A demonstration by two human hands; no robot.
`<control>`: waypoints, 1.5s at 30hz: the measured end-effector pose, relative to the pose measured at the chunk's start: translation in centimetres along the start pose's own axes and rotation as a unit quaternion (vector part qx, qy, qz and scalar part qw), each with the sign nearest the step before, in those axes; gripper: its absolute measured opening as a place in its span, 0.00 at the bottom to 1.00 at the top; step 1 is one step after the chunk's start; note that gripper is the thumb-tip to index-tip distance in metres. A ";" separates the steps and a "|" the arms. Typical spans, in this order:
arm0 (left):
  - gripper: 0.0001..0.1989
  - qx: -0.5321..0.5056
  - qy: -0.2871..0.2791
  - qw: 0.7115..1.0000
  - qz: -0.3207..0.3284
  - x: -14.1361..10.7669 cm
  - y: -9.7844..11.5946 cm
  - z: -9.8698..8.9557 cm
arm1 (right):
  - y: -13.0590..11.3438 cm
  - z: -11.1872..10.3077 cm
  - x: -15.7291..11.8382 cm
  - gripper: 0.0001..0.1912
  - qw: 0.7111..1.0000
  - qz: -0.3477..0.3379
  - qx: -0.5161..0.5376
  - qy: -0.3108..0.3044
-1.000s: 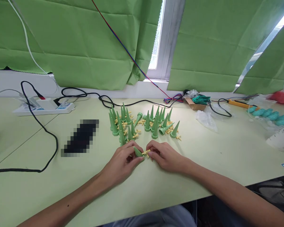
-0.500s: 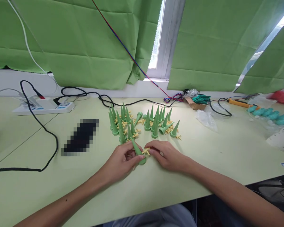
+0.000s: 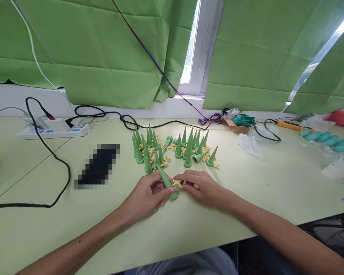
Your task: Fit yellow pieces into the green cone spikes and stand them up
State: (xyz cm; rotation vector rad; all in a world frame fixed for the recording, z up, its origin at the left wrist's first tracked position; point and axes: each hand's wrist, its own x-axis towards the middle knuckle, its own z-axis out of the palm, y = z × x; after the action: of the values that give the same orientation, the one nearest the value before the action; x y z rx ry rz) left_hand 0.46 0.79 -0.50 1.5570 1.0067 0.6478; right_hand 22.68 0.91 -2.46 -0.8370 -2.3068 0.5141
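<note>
My left hand (image 3: 152, 193) is closed around a green plastic cone spike (image 3: 166, 181), its tip leaning up and to the left. At the spike's wide end sits a small yellow branched valve (image 3: 177, 184), touching or joined to it; I cannot tell which. The fingers of my right hand (image 3: 199, 186) are pinched at the yellow valve's right side. Just beyond both hands stand several more green spikes (image 3: 187, 156) in two clusters, a few lying on their sides. Small yellow valves (image 3: 216, 167) lie among them, some seemingly attached at the spikes' bases.
A pixelated dark object (image 3: 97, 168) lies to the left. Behind it are a white power strip (image 3: 57, 131) and a black cable (image 3: 65, 168). At the back right stand a small cardboard box (image 3: 236, 126), a clear plastic bag (image 3: 250, 146) and teal objects (image 3: 326, 139).
My right fingers have shifted very slightly around the yellow valve. The spike in my left hand has hardly moved, and the spikes on the table stay in place.
</note>
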 end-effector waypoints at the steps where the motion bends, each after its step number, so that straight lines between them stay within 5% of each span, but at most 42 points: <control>1: 0.16 -0.001 0.001 1.000 0.001 0.0 0.1 0.0 | 0.0 0.0 0.0 0.13 1.000 0.001 -0.002 0.003; 12: 0.16 0.001 -0.002 1.000 0.004 -0.2 -0.1 0.0 | -0.1 -0.4 0.2 0.11 0.999 -0.019 0.001 0.034; 18: 0.08 0.155 0.035 0.981 0.108 0.0 -0.9 -0.2 | 0.2 -0.2 0.2 0.13 0.999 -0.036 -0.008 0.030; 27: 0.06 0.287 0.012 0.927 0.239 -0.3 -1.3 -0.5 | 0.2 0.0 0.1 0.14 1.000 -0.012 -0.021 0.013; 45: 0.09 0.344 0.027 0.894 0.286 -0.4 -1.4 -0.3 | -0.3 0.1 -0.1 0.15 0.998 0.025 -0.055 -0.032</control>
State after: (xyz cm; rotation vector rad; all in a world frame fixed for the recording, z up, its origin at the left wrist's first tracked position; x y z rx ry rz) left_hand -0.35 0.62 -1.70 2.5293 0.8521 0.7771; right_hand 22.49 0.61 -2.39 -0.9454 -2.3953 0.4447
